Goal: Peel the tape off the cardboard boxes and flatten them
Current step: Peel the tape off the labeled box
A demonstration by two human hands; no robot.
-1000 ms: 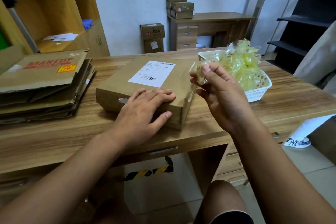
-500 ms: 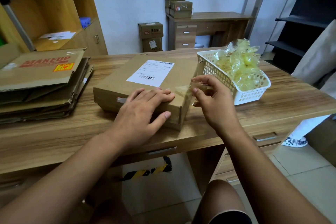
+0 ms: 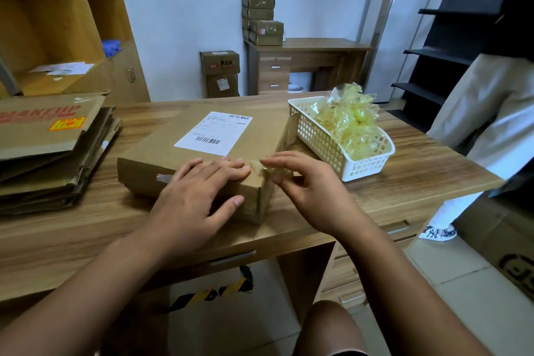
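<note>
A flat brown cardboard box (image 3: 179, 141) with a white shipping label (image 3: 213, 133) lies on the wooden desk (image 3: 404, 173). My left hand (image 3: 196, 196) rests flat on the box's near right part, fingers straight, thumb over the front face. My right hand (image 3: 312, 193) is at the box's near right corner. Its index finger and thumb pinch a strip of clear tape (image 3: 257, 167) that still clings to that corner. A short piece of tape (image 3: 163, 178) shows on the box's front face.
A white plastic basket (image 3: 318, 139) holding a wad of peeled yellowish tape (image 3: 349, 124) stands right of the box. Flattened cardboard boxes (image 3: 52, 136) are stacked at the left. A person in light trousers (image 3: 485, 113) stands at the desk's right end. More boxes sit behind.
My right hand has come down from beside the basket and moved left to the box's near right corner, with the tape still in its fingers. My left hand has stayed on the box.
</note>
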